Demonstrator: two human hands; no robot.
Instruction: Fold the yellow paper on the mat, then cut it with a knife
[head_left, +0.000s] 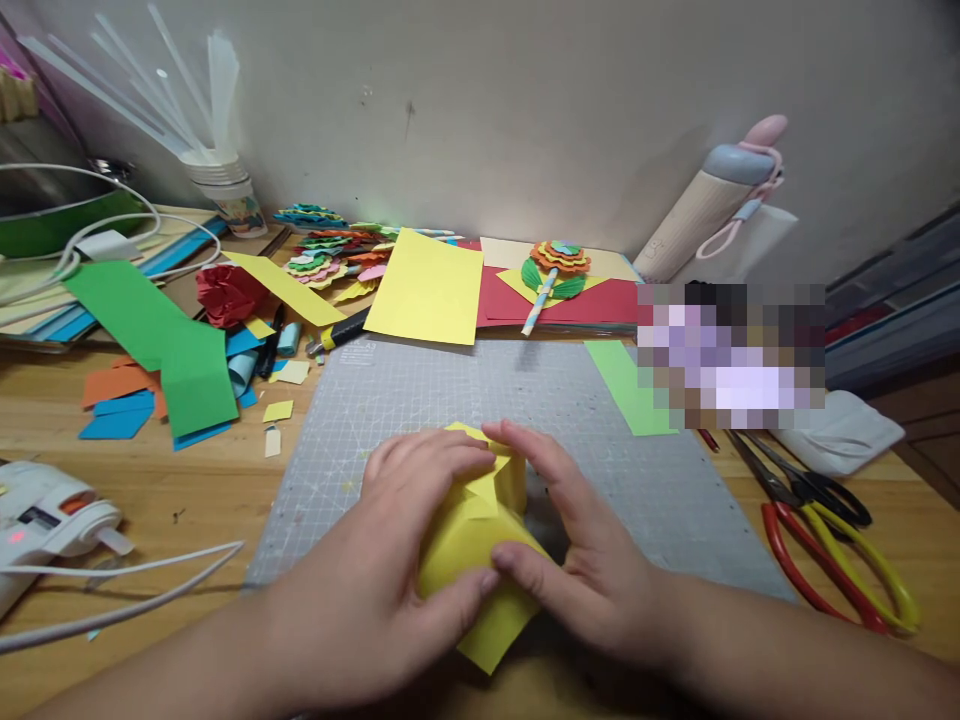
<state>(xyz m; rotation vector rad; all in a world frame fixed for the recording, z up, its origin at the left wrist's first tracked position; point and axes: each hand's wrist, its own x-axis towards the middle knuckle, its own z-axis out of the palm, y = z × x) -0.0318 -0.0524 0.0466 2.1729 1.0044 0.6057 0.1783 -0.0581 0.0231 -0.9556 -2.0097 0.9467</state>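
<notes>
Between left hand (379, 545) and right hand (592, 560), both curled around it, sits folded yellow paper (466, 548); beyond them, a grey gridded mat (465, 390).

Your left hand (390, 545) and your right hand (600, 570) are bare, with rounded fingertips (501, 432), and both your forearms (765, 630) are uncovered.
</notes>
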